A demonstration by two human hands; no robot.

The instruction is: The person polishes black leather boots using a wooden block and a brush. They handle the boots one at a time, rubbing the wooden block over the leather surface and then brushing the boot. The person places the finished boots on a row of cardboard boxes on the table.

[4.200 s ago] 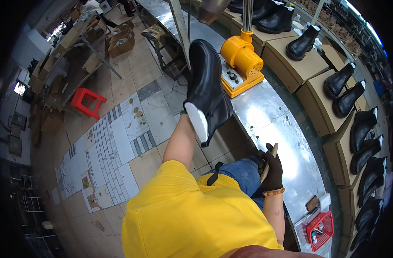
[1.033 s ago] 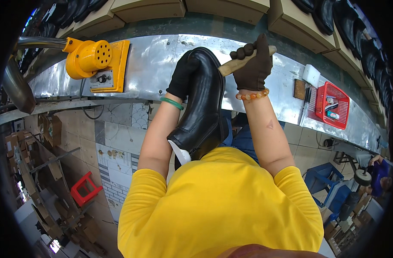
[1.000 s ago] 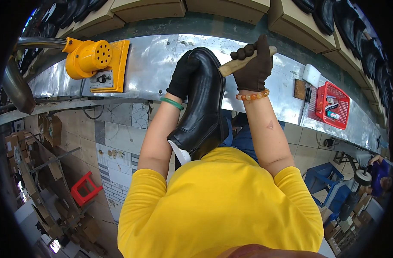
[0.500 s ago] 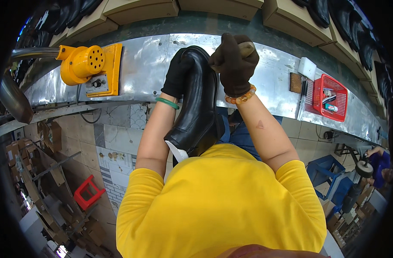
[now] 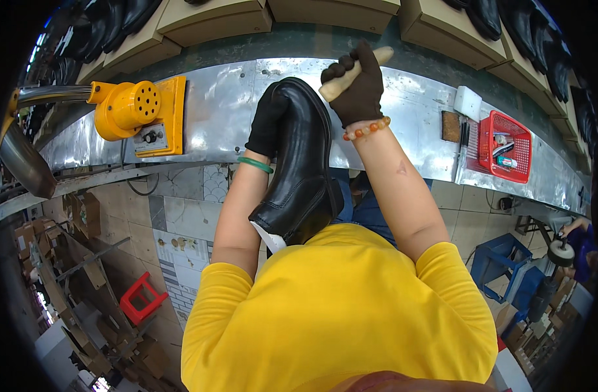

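Observation:
A black leather ankle boot (image 5: 299,157) lies toe away from me, its shaft end near my body and some white lining showing at the opening. My left hand (image 5: 267,121), in a black glove, is closed on the left side of the boot near the toe; some of its fingers are hidden by the boot. In a dark brown glove, my right hand (image 5: 359,85) grips a long pale tan piece (image 5: 341,83) with rounded ends, whose exact kind I cannot make out. One end of it comes close to the boot's right toe edge.
A metal-topped bench (image 5: 214,104) runs across in front of me. A yellow machine (image 5: 135,108) stands on its left; a red basket (image 5: 508,171), white block (image 5: 467,102) and brown block (image 5: 450,125) are on the right. Cardboard boxes (image 5: 214,18) line the back. A person works far right.
My right hand has turned and shifted slightly away from the boot, so more of the tan piece shows. My left hand keeps its hold on the boot.

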